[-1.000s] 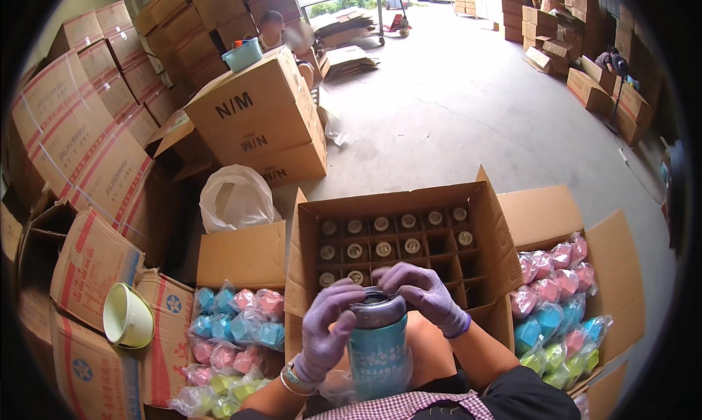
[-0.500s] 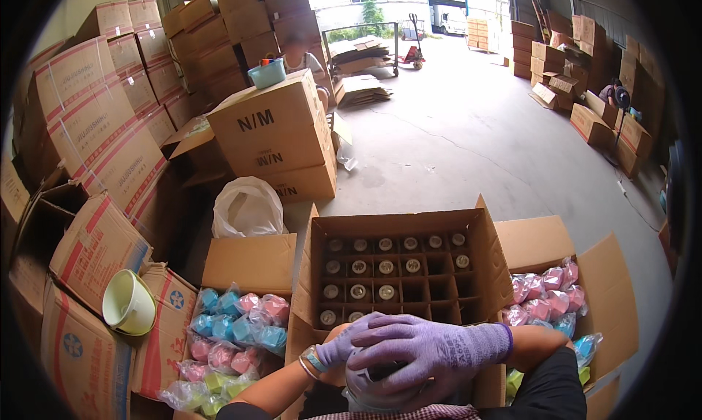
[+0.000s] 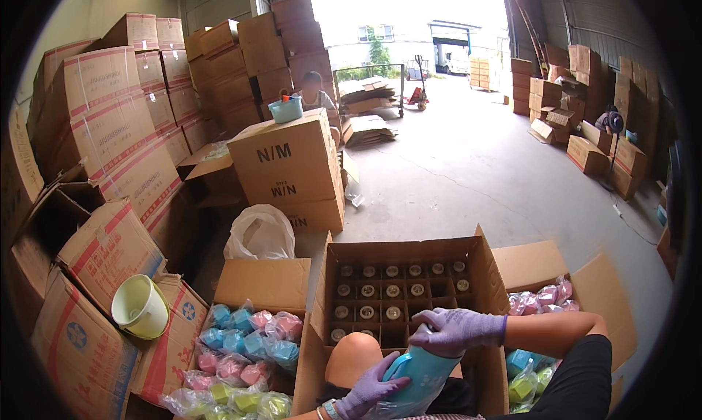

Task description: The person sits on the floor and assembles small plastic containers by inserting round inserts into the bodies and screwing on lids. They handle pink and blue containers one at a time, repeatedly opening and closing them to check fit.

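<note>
Low in front of me, a blue jug [image 3: 420, 382] with a side handle and clear plastic around it leans across my lap. My right hand [image 3: 457, 331], in a purple glove, is closed over its upper end. The purple-gloved left hand [image 3: 371, 388] is wrapped round its side by the handle. Just beyond stands an open carton [image 3: 409, 250] with cardboard dividers. Round-topped glass pieces [image 3: 393, 291] fill many of its cells, while several cells at the right and front look dark.
At my left a carton holds bagged blue, pink and green pieces [image 3: 256, 345]; another carton [image 3: 540, 301] at the right holds similar ones. A pale green bucket [image 3: 139, 307] rests on cartons. Stacked boxes [image 3: 289, 168] stand ahead, and a person [image 3: 316, 95] sits behind them.
Both hands were together over a round greyish object in my lap. Now they are apart on the blue jug, the right at its upper end. The view has tilted slightly.
</note>
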`<state>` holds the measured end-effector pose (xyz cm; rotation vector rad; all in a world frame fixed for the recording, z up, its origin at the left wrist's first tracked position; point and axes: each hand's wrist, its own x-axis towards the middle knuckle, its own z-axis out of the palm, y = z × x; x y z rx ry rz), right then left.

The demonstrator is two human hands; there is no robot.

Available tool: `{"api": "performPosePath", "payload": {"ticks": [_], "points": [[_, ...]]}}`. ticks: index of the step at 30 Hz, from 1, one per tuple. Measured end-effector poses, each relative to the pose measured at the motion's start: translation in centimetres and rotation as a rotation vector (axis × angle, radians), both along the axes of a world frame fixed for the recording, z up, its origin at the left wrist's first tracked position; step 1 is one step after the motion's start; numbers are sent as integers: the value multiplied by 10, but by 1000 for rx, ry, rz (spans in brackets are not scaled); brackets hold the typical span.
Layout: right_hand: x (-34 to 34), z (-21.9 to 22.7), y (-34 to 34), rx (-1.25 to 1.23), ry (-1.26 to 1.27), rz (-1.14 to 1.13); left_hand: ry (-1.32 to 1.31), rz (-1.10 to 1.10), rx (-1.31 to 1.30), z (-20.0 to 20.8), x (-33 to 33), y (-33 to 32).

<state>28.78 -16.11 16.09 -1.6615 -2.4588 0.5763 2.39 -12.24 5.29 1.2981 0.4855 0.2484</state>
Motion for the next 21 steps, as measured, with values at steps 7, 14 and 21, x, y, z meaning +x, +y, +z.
{"api": "performPosePath", "payload": {"ticks": [7,14,21], "points": [[-46,56,-3,51,388,487,-92,-198,-278,-39,-38,31],[-26,-4,3,-78,492,-89,-31,-166,11,10,-20,4],[-18,13,-12,39,507,94,-129,10,-347,-5,-20,-1]]}}
